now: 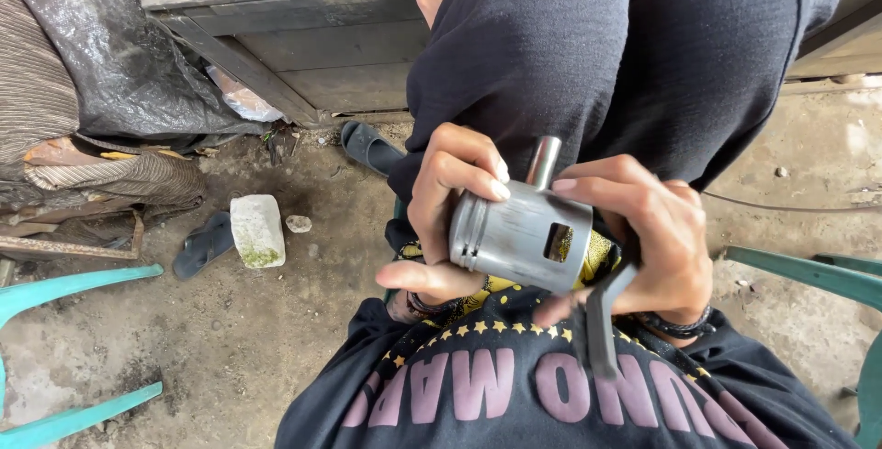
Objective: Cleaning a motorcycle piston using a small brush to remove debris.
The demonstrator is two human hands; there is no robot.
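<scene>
Seen from above, in the lower centre of the frame, the left hand (450, 219) has its fingers clamped round the ringed end of a grey metal piston (519, 236) held over the lap. The right hand (643, 247) closes on the other end, thumb on top, with a dark rod (602, 320) hanging below it. A shiny pin (543, 162) sticks up from the piston's far side. To do this well, it seems best to keep both grips firm and the piston level. Further off, centre left, a pale stone block (256, 229) and dark sandals (204, 244) lie on dirt ground.
</scene>
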